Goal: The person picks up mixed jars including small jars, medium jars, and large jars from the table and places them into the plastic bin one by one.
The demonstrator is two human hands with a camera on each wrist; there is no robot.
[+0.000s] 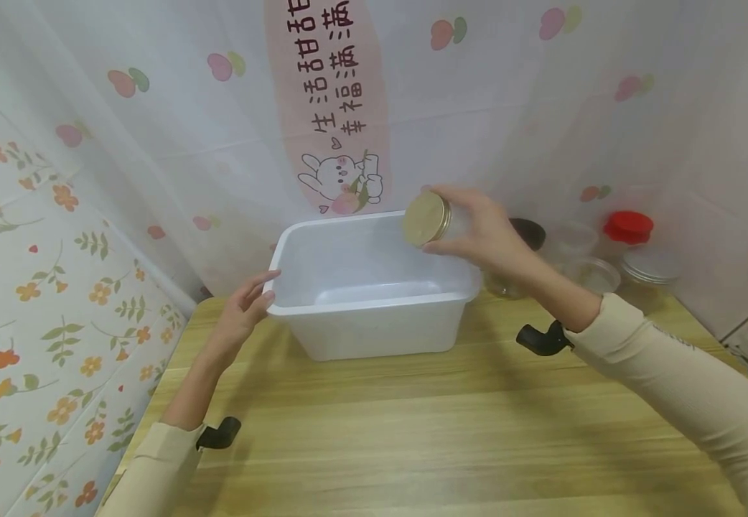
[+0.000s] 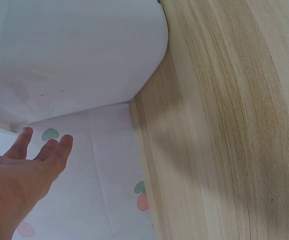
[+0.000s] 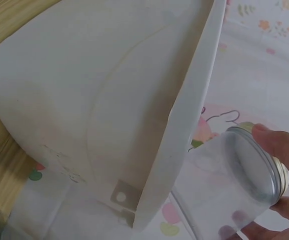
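A white plastic bin [image 1: 374, 332] stands at the back of the wooden table, and no items show inside it. My left hand [image 1: 242, 316] is at its left rim, fingertips touching the edge; in the left wrist view those fingers look mostly straight. Over the bin's right end, my right hand [image 1: 477, 226] grips a clear jar [image 3: 212, 182] with a gold lid [image 1: 424, 218]. The jar is tilted, its lid facing left and toward the head camera. In the right wrist view the thumb lies by the lid, while other fingertips show through the clear wall.
Several containers stand right of the bin: a dark-lidded jar [image 1: 527, 233], a red-lidded one [image 1: 629, 227], a clear-lidded one [image 1: 592, 275] and a silver-lidded jar [image 1: 650, 266]. Patterned curtain [image 1: 219, 143] hangs behind. The wooden tabletop [image 1: 374, 431] extends in front.
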